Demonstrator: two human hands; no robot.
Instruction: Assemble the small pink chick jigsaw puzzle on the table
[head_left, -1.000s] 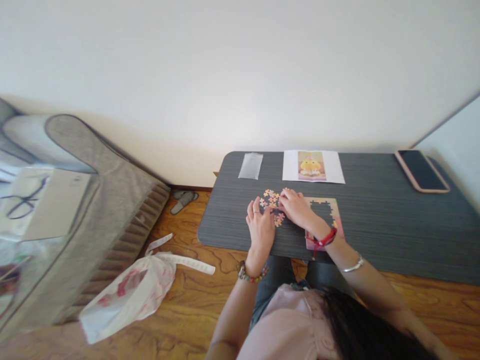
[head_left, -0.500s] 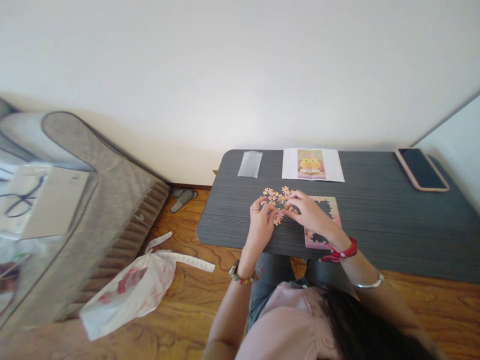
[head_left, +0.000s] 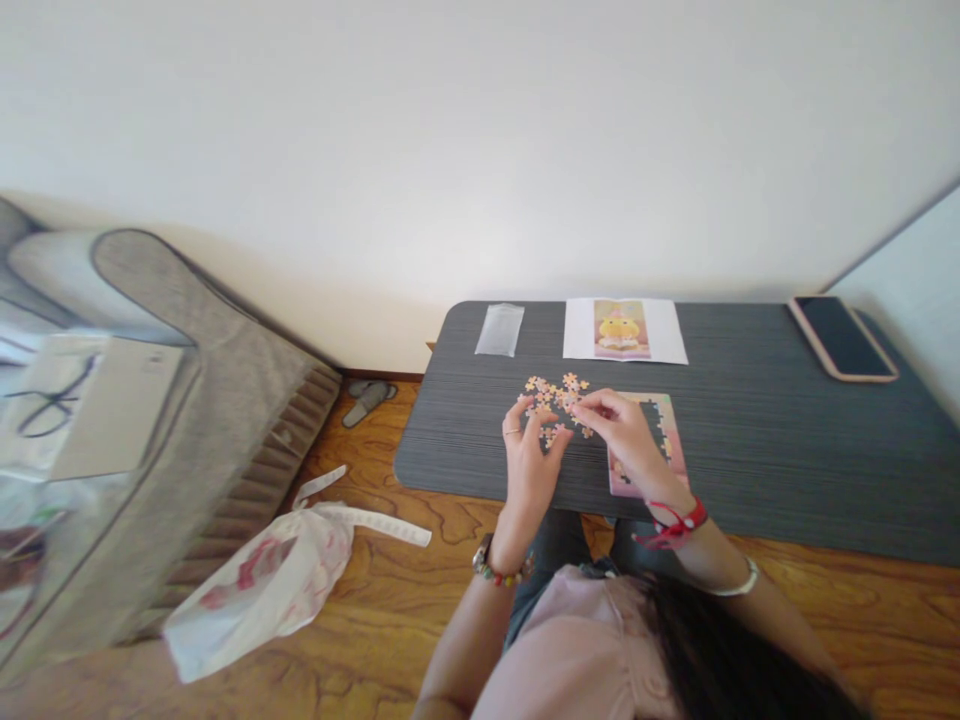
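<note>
A: What changed at the left hand (head_left: 529,462)?
B: I saw it lift, fingers loosely spread, holding nothing clear, the loose puzzle pieces (head_left: 556,398) beyond its fingertips.
A: The right hand (head_left: 626,432)?
B: It drew back, seemingly pinching one piece, the puzzle frame (head_left: 670,436) under it.

Surface (head_left: 750,440): dark grey, matt, fine streaked grain. Puzzle pieces (head_left: 555,395): thin card, matt, pastel. Reference sheet (head_left: 660,330): white paper, printed picture. Empty sleeve (head_left: 500,329): clear glossy plastic. Phone (head_left: 842,338): glossy black glass, pink case. Floor (head_left: 360,610): varnished wood, shiny. Bag (head_left: 255,590): thin crinkled plastic.
</note>
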